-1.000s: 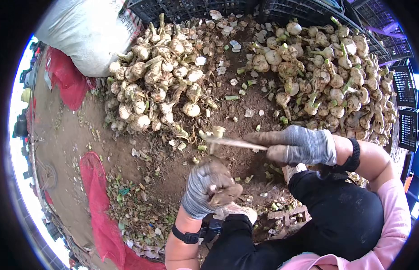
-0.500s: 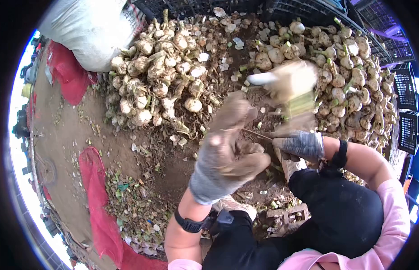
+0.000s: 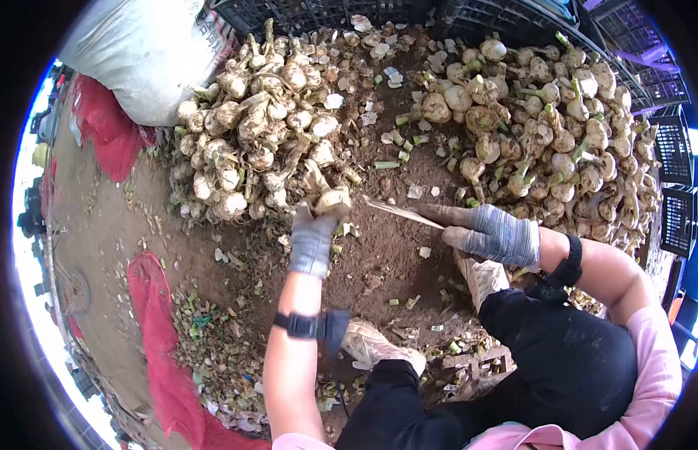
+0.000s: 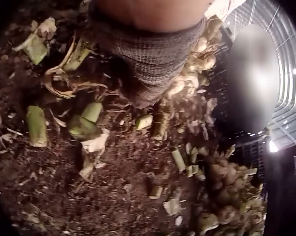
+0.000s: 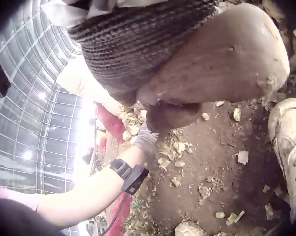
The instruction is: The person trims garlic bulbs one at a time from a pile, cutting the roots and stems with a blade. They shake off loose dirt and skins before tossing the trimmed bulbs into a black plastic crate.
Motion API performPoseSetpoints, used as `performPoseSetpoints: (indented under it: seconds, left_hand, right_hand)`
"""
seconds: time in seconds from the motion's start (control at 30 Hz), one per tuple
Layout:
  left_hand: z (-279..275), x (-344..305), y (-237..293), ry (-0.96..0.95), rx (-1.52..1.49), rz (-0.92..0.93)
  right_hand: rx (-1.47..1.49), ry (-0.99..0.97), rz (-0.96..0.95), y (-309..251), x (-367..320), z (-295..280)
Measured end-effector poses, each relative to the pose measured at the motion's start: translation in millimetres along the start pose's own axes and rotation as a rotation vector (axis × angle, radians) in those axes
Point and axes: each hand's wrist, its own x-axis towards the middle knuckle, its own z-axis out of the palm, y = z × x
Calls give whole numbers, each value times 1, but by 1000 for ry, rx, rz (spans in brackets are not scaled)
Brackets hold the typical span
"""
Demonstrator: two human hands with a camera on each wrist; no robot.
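Note:
My left hand (image 3: 313,234), in a grey knitted glove with a soiled palm, is at the front edge of the left heap of garlic (image 3: 251,135). Its fingers grip a whole garlic bulb (image 3: 333,199) whose stalk points up toward the heap. In the left wrist view the glove (image 4: 155,59) hides its own fingers and the bulb. My right hand (image 3: 490,234), gloved the same way, holds a thin-bladed knife (image 3: 401,212) over the bare soil, its tip pointing left toward the bulb. The right wrist view shows mostly the dirty glove thumb (image 5: 221,59).
A second, larger garlic heap (image 3: 559,142) lies at the right. Black crates (image 3: 499,26) stand behind, with a white sack (image 3: 150,64) at back left. Red netting (image 3: 157,337) lies on the left. Cut stalk pieces (image 3: 386,164) litter the soil between my shoes (image 3: 383,346).
A trimmed bulb flew blurred toward the right heap half a second ago as my left hand swung up. Now that hand is back at the left heap, gripping another bulb; the right keeps the knife.

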Motion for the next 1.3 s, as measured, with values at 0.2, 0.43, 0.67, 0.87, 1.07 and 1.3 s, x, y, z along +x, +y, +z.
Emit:
performPoseSetpoints:
  seconds: [0.2,0.43,0.67,0.87,1.07,1.3]
  left_hand:
    - [-8,-62,-8,-254,-223,218]
    - [0,-87,8,-342,-411,143]
    - [-20,-77,-32,-267,1044,860]
    - [10,-109,41,-498,853,455]
    - [5,-116,-2,-161,1066,1141]
    - [5,-124,20,-330,282,597]
  right_hand:
    - [-87,-37,-206,1,4,11]
    - [-503,29,-223,-22,-9,12]
    - [-775,-24,-661,-52,7,26]
    - [-723,-69,-693,-52,10,32]
    - [-913,-35,-633,-35,5,24]
    - [-457,258,-138,19,-5,-26]
